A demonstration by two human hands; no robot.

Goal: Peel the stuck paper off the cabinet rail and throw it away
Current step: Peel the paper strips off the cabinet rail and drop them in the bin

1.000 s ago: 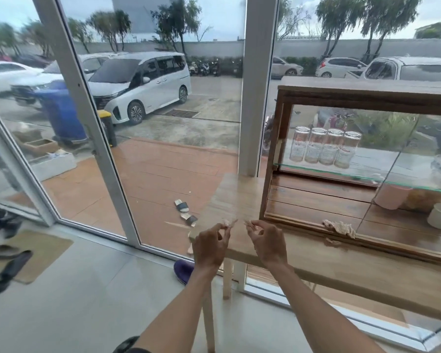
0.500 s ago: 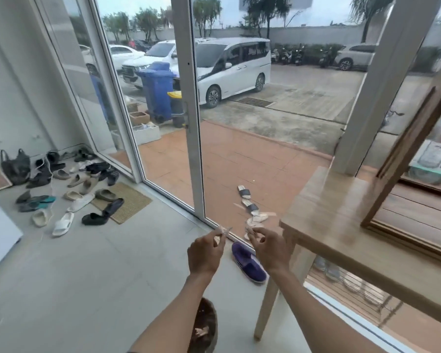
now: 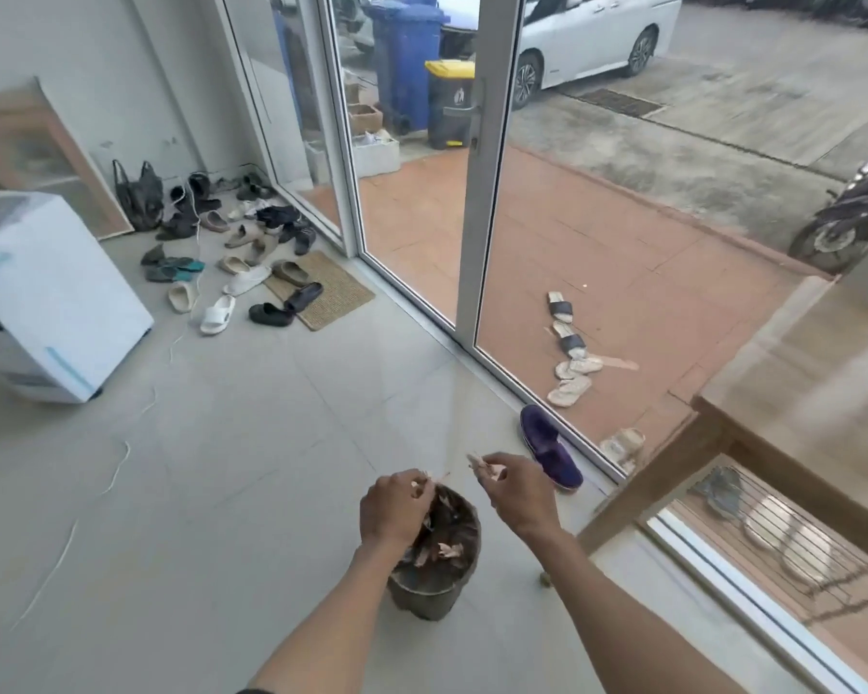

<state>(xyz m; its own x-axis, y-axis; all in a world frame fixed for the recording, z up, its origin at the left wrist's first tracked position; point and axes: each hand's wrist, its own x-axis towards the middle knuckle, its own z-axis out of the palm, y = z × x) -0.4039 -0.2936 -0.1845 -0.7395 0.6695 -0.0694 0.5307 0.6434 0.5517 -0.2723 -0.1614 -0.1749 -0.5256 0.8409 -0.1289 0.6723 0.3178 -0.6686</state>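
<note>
Swung further left and down than half a second ago; table (image 3: 792, 393) pushed to the right edge, cabinet gone from sight, and the dark bucket (image 3: 434, 583), earlier only peeking in at the bottom, now full in view on the tiled floor (image 3: 221, 493); both hands lowered from beside the table edge to just over the bucket.

At far left, a white appliance (image 3: 56, 303) on the floor; beyond it, scattered shoes and slippers (image 3: 231, 263) by a woven doormat (image 3: 322, 288); behind the glass door (image 3: 412, 192), a blue wheelie bin (image 3: 402, 62) and a smaller yellow-lidded bin (image 3: 449, 105).

Over the bucket's near-left rim, left hand (image 3: 394, 510), fingertips closed on a pale paper scrap (image 3: 422, 485); inside the bucket, a heap of brownish and pale paper scraps (image 3: 444, 543); just right, above the far rim, right hand (image 3: 514, 490), thumb and forefinger pinched on another peeled paper shred (image 3: 477, 462); beyond it, a purple slipper (image 3: 549, 445) against the door track.
</note>
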